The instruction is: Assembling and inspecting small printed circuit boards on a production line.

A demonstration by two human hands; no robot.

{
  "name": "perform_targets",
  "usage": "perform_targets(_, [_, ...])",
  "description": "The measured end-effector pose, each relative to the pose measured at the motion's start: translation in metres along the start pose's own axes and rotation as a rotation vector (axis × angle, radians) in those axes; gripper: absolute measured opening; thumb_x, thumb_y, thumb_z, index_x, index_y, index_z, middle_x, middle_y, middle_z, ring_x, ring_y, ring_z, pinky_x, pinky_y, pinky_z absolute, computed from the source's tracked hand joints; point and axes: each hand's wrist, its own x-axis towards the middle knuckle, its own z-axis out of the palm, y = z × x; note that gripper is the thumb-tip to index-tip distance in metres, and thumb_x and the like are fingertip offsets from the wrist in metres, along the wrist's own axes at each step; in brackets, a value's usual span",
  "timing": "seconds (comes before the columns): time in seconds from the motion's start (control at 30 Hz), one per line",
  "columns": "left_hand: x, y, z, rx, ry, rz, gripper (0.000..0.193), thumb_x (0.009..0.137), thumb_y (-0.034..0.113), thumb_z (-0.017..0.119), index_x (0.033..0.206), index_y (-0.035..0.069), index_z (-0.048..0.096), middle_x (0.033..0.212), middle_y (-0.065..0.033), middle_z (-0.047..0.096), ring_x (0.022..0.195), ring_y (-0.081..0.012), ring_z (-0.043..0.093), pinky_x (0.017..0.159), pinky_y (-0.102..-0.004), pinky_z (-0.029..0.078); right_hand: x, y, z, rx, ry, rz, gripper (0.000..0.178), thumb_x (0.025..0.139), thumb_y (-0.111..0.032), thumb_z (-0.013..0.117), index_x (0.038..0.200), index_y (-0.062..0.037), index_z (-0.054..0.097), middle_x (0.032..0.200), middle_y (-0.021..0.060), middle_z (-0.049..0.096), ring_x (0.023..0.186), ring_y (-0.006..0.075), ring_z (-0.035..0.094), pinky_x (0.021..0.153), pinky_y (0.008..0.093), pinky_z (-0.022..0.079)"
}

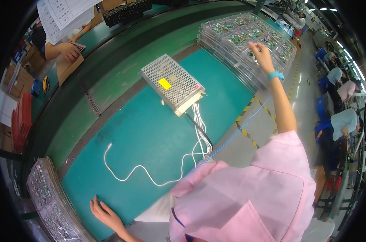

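My right hand (261, 55), with a blue band at the wrist, is over the stack of clear plastic trays (227, 54) at the far right. Its fingers are curled together; whatever they may hold is too small to make out. Small round green circuit boards with wires (239, 38) fill the top tray. At the lower left my left hand (106, 215) rests on the green mat (150, 137), fingers spread and nothing in them. Between the hands lies a white cable (140, 166), its plug end (110, 145) loose on the mat.
A perforated metal power supply (171, 80) with a yellow label sits mid-bench, white cables running from it. Another tray stack (50, 201) stands at the lower left. A blue coiled cord (231, 139) crosses near my body. Across the green belt (110, 72), another person's hand (69, 51) holds something.
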Motion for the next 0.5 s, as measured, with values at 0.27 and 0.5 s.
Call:
perform_targets(0.27, [0.006, 0.011, 0.000, 0.042, 0.045, 0.061, 0.028, 0.093, 0.009, 0.046, 0.120, 0.005, 0.054, 0.121, -0.0158, 0.052, 0.118, -0.0300, 0.046, 0.097, -0.0379, 0.036, -0.054, -0.161, 0.025, 0.814, -0.167, 0.068, 0.030, 0.090, -0.038, 0.057, 0.096, -0.0085, 0.062, 0.082, -0.0032, 0.058, 0.050, 0.0026, 0.037, 0.040, 0.0173, 0.025])
perform_targets(0.5, [-0.005, -0.001, -0.007, 0.024, 0.087, 0.013, 0.029, 0.091, 0.007, 0.047, 0.118, 0.004, 0.055, 0.116, -0.0158, 0.055, 0.119, -0.0316, 0.046, 0.098, -0.0396, 0.036, -0.136, -0.303, 0.138, 0.654, -0.918, -0.433, 0.033, 0.089, -0.041, 0.057, 0.099, -0.0105, 0.064, 0.081, -0.0006, 0.062, 0.057, 0.0026, 0.048, 0.046, 0.0160, 0.039])
